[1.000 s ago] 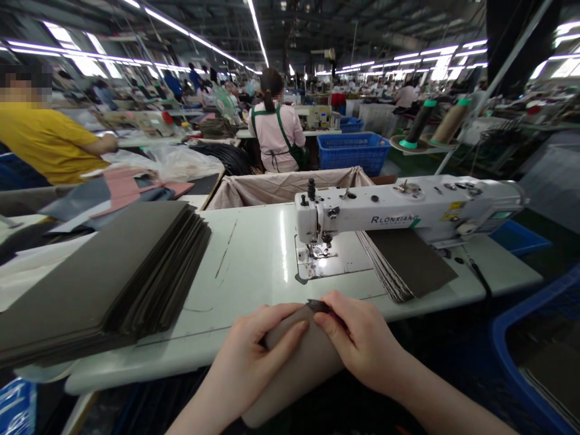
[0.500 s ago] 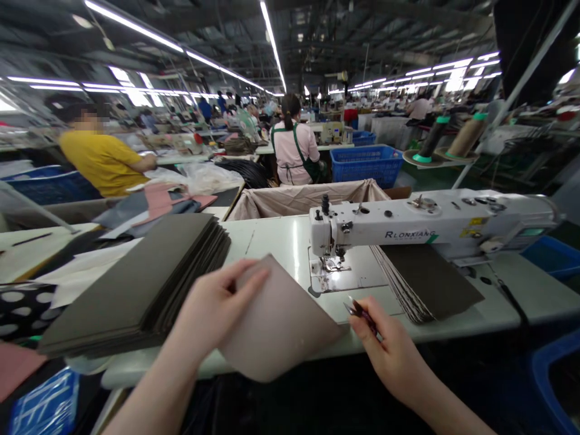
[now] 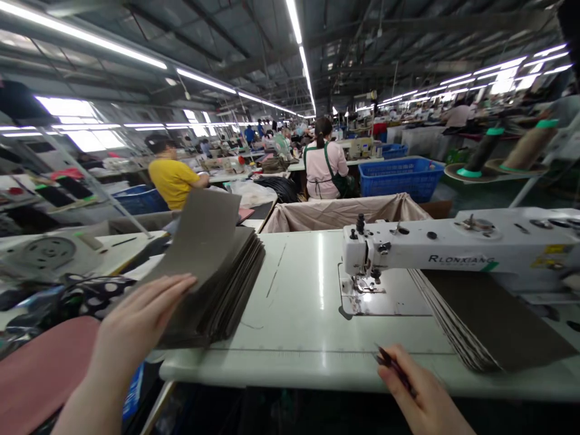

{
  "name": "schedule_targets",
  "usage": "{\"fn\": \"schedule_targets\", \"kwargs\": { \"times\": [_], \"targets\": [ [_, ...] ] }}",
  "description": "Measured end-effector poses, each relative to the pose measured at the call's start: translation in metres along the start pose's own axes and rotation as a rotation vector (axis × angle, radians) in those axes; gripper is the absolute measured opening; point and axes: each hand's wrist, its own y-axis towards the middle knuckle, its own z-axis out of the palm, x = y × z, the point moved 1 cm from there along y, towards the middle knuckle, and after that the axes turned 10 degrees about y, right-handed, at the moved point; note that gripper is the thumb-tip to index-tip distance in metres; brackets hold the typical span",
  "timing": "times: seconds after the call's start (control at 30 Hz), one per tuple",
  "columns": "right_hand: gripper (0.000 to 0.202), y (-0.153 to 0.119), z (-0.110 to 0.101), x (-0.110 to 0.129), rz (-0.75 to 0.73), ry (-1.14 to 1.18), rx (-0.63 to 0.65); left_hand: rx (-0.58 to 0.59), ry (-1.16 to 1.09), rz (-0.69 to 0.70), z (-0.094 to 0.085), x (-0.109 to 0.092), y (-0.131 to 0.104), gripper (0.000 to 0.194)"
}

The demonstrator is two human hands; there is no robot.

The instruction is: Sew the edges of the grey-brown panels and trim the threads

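Observation:
My left hand [image 3: 145,308] is at the left stack, its fingers stretched together across the near face of a grey-brown panel [image 3: 206,226]. The panel bends upward over the stack; my thumb is hidden behind the hand, and the panel appears gripped. Below it lies the thick stack of dark panels [image 3: 233,290]. My right hand [image 3: 419,386], at the table's front edge, is closed around small dark thread snips [image 3: 393,365], their tips pointing up and left. Ahead of it stands a white sewing machine [image 3: 417,244]. Layered dark panels [image 3: 493,314] lie under the machine's arm.
The pale green tabletop [image 3: 294,326] extends between the stack and the machine. Behind it is a cloth-lined bin [image 3: 344,214], with a blue crate [image 3: 399,178] beyond. Thread cones [image 3: 484,151] stand at right. Two people sit further back. A pink piece [image 3: 54,368] lies at lower left.
My view has swung left. My left hand has moved the panel from in front of the machine to above the left stack. The snips stay in my right hand near the table edge.

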Motion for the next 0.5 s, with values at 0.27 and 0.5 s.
{"fn": "schedule_targets", "kwargs": {
  "times": [0.27, 0.5],
  "targets": [
    [0.022, 0.000, 0.001, -0.007, 0.007, -0.009, -0.031, 0.083, -0.189, -0.034, 0.042, 0.026, -0.060, 0.034],
    [0.025, -0.013, -0.030, -0.031, 0.008, -0.164, -0.187, 0.107, -0.289, -0.056, 0.040, 0.014, -0.046, 0.035]
  ]
}}
